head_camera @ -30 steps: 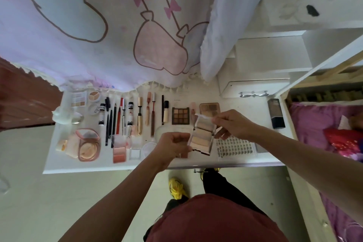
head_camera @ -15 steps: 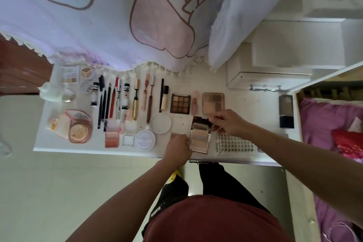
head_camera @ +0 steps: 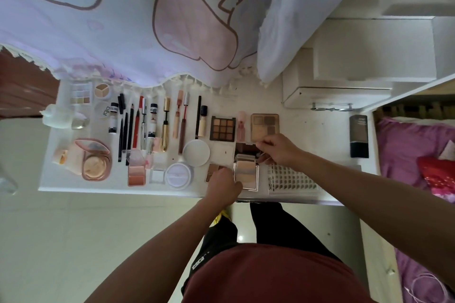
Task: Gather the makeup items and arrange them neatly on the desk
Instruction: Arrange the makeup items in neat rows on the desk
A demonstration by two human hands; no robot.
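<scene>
Both flank the open palette (head_camera: 246,174): left hand (head_camera: 222,183) grips base, right hand (head_camera: 277,149) pinches lid

The bare left forearm (head_camera: 170,236) is extending up from the lower frame edge, and the bare right forearm (head_camera: 357,192) is entering from the right edge. The left hand (head_camera: 222,183) is curling its fingers against the left edge of an open rectangular cream powder palette (head_camera: 246,174). The right hand (head_camera: 278,149), knuckles up, is pinching at the palette's far lid end.
</scene>
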